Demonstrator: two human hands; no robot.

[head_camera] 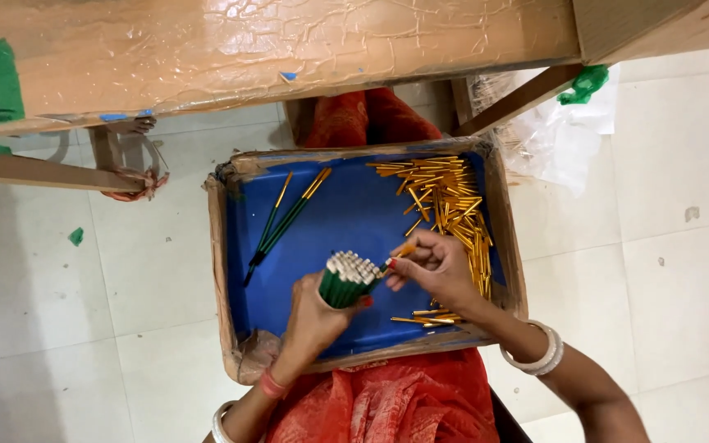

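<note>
My left hand grips a bundle of green sticks with pale ends pointing up. My right hand pinches a small gold tube at the top of that bundle. Both hands hover over a cardboard tray with a blue lining, resting on my lap. A heap of loose gold tubes fills the tray's right side. Three finished green sticks with gold tips lie slanted in the tray's left half.
A wooden table edge wrapped in plastic runs across the top. A wooden leg and a crumpled clear plastic bag sit at the upper right. White floor tiles surround the tray. Red-orange cloth covers my lap.
</note>
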